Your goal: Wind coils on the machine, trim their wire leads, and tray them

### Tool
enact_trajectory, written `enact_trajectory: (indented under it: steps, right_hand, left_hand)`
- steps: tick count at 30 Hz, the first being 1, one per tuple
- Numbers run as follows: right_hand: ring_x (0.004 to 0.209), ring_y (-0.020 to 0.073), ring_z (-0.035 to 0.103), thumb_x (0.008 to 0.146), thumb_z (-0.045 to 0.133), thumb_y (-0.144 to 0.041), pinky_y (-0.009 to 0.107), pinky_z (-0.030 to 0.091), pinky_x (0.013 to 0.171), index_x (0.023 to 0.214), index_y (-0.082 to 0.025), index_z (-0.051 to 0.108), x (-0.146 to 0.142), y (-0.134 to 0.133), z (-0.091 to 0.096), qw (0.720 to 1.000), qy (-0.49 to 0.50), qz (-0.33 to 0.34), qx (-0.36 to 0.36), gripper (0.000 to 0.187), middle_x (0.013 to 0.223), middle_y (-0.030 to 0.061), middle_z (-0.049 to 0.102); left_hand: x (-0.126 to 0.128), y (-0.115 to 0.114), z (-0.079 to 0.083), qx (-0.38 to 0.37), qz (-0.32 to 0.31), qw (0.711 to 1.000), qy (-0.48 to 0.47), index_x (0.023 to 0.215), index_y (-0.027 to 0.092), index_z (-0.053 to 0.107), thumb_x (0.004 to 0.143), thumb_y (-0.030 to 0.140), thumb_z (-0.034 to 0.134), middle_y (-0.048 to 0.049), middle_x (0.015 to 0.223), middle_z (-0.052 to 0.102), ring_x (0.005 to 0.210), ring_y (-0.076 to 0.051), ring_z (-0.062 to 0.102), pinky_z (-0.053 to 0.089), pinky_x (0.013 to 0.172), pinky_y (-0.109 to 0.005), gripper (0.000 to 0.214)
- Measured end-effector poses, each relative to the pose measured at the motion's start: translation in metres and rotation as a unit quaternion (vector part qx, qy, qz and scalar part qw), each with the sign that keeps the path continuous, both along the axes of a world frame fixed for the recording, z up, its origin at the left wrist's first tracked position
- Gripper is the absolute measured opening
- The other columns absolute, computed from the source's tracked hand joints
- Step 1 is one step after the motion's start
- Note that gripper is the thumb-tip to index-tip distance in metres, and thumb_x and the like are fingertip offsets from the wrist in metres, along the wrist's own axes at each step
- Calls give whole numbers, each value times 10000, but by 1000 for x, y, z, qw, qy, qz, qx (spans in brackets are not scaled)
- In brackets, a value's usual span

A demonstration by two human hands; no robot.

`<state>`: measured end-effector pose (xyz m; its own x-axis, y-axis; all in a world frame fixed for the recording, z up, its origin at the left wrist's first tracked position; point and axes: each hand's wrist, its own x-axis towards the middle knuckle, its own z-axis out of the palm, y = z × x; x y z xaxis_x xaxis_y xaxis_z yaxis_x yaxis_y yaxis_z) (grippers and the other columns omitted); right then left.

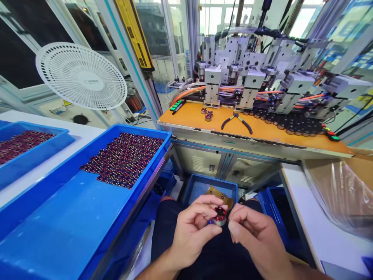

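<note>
ring [219, 222], silvery outside, red inside, seemingly toothed

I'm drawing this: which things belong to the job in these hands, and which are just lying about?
Probably the job:
ring-shaped part in the left hand
three similar rings on the orange worktop
small red-and-black parts in the blue tray

Probably just about:
pliers
clear plastic
white fan

The right hand [252, 229] hides anything in its pinch, and the left edge crops one tray [43, 151].
</note>
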<state>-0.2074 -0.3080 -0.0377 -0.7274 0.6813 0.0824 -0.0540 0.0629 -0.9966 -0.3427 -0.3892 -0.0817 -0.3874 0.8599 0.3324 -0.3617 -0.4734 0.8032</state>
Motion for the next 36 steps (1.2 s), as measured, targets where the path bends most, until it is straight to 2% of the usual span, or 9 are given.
enact_trajectory:
  steps: [7, 13, 16, 18, 21, 23, 28, 34, 36]
  right_hand:
    - [580, 88, 459, 817, 754, -437, 199, 401, 563, 677, -152, 540, 3, 1, -19, 975, 14, 87, -202, 383, 606, -17, 513]
    - [637, 86, 529, 840, 746, -398, 196, 479, 582, 984, -167, 674, -1, 1, -29, 968, 70, 119, -208, 281, 804, 18, 606]
    - [651, 103, 577, 855, 720, -315, 210, 512, 600, 972, -191, 675, -4, 4, -30, 990, 96, 71, -72, 176, 782, 10, 621]
    - [684, 124, 608, 860, 689, -224, 225, 536, 618, 989, -195, 653, -4, 11, -28, 985, 110, -4, 130, 137, 788, 14, 628]
    - [693, 148, 643, 881, 640, -159, 248, 561, 633, 1012, -153, 623, -4, 25, -28, 862, 83, -132, 483, 133, 781, 43, 657]
    - [687, 157, 657, 901, 620, -149, 263, 574, 644, 989, -130, 624, -2, 35, -31, 776, 59, -166, 606, 91, 774, 60, 674]
    - [703, 171, 678, 866, 667, -92, 292, 604, 671, 989, -109, 658, 5, 47, -43, 704, 87, -135, 692, 125, 766, 54, 697]
    - [746, 206, 708, 903, 593, -98, 340, 621, 697, 935, -125, 682, 14, 42, -36, 651, 70, -78, 752, 98, 778, 87, 727]
    - [727, 202, 703, 902, 591, -104, 333, 617, 687, 946, -131, 670, 15, 38, -32, 664, 78, -70, 740, 95, 766, 84, 721]
  left_hand:
    - [0, 4, -6, -5, -26, 999, -46, 941, 282, 758, 738, 158, 824, 17, 1066, 758, 1086, -169, 690, 529, 977, -294, 246]
    - [2, 5, -6, -29, -41, 995, -82, 891, 289, 783, 718, 211, 843, 6, 1043, 787, 1136, -236, 678, 514, 1007, -379, 200]
    - [3, 12, -9, -86, -40, 981, -169, 838, 266, 795, 769, 337, 797, -34, 1031, 797, 1101, -261, 696, 521, 993, -423, 99]
    - [4, 17, -14, -162, -12, 961, -222, 842, 240, 795, 780, 405, 774, -63, 1039, 794, 1059, -255, 713, 545, 951, -392, 178]
    - [4, 17, -20, -246, 98, 952, -152, 897, 223, 787, 757, 369, 795, -62, 959, 799, 915, -194, 740, 576, 818, -269, 202]
    - [5, 10, -18, -225, 171, 959, 1, 930, 235, 780, 781, 278, 775, -40, 896, 793, 833, -159, 734, 574, 770, -227, 155]
    - [8, -8, 5, -84, 221, 925, 297, 1150, 267, 709, 769, 123, 758, -21, 923, 779, 767, -142, 717, 580, 736, -211, 410]
    - [6, -1, 21, -72, 195, 921, 328, 1104, 220, 718, 725, 223, 827, -36, 855, 784, 691, -157, 717, 583, 668, -220, 395]
    - [3, 0, 21, -68, 173, 926, 327, 1078, 225, 727, 737, 205, 818, -46, 920, 797, 768, -169, 740, 588, 736, -233, 354]
